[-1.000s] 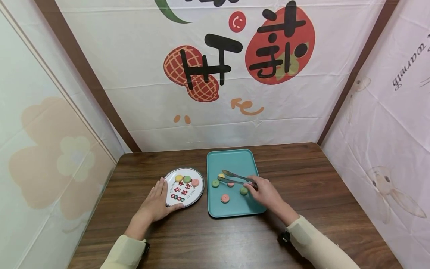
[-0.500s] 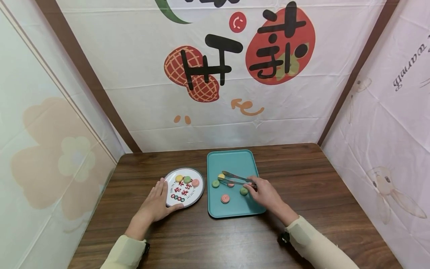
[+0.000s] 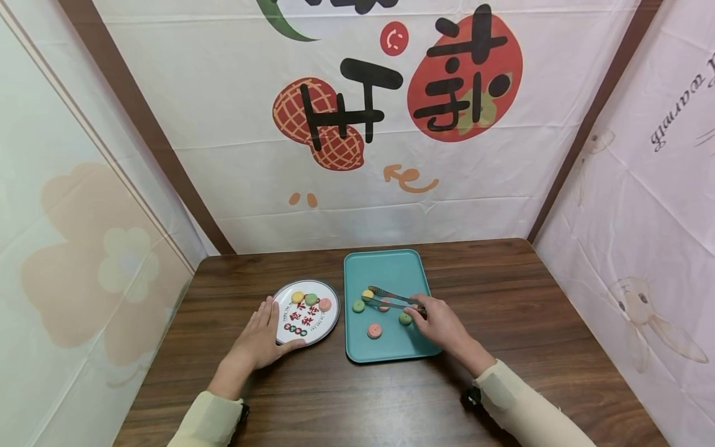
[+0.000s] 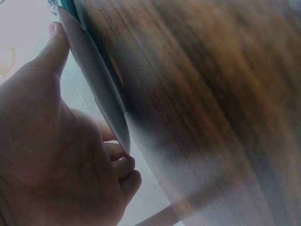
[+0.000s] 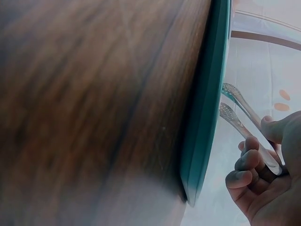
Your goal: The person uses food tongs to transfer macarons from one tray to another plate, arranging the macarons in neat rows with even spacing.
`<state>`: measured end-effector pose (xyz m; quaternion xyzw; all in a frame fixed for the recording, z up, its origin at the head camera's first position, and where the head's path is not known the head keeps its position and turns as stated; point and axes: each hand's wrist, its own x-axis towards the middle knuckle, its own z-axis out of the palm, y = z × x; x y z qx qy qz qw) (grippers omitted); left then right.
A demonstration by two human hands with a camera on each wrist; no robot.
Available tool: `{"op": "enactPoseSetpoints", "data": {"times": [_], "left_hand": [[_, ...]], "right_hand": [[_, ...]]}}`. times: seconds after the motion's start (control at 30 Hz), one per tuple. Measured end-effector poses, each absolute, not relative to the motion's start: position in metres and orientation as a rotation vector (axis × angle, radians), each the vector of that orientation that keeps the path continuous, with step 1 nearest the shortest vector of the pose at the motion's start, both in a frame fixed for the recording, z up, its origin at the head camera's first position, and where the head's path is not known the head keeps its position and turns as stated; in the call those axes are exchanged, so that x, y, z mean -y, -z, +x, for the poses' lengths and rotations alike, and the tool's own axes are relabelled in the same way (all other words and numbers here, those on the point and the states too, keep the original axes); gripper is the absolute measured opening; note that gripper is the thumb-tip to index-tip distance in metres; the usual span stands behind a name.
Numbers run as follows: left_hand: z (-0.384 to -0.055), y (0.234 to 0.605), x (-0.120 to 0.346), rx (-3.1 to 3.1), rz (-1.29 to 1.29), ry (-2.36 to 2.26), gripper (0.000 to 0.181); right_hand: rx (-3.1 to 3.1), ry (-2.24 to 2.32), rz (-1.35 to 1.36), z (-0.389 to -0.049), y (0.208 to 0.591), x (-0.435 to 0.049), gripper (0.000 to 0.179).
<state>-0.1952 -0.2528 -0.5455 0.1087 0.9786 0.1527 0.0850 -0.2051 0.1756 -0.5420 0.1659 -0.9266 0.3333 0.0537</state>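
My right hand point(image 3: 444, 323) grips metal food tongs point(image 3: 391, 293) low over the teal tray point(image 3: 391, 267). Their two arms stand apart, tips close to the yellow macaron point(image 3: 367, 293); a pink macaron point(image 3: 383, 305) is partly covered by the lower arm. In the right wrist view the thumb and fingers pinch the tongs point(image 5: 242, 106) near their joined end. My left hand point(image 3: 257, 332) rests against the left rim of a white plate point(image 3: 329, 323), fingers straight and thumb spread along its near edge. On the plate lie a yellow macaron point(image 3: 298, 297), a green one and a pink one.
Also on the tray are a green macaron point(image 3: 359, 306) at the left, a pink macaron point(image 3: 374, 331) nearer me and a green macaron point(image 3: 404, 318) beside the right hand. Plate and tray stand side by side on a wooden table point(image 3: 346, 403). Printed cloth walls point(image 3: 313, 217) enclose it.
The tong arms have come slightly closer together at their tips. The left hand, plate and macarons have not visibly moved.
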Motion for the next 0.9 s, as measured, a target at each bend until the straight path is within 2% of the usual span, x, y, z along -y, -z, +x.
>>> {"op": "enactPoseSetpoints", "data": {"times": [0.9], "left_hand": [[-0.194,0.5455,0.2523,-2.922,0.322,-0.448,0.127]], "right_hand": [[2.791,-1.003,0.531,-0.2036,0.5414,-0.1752,0.034]]}}
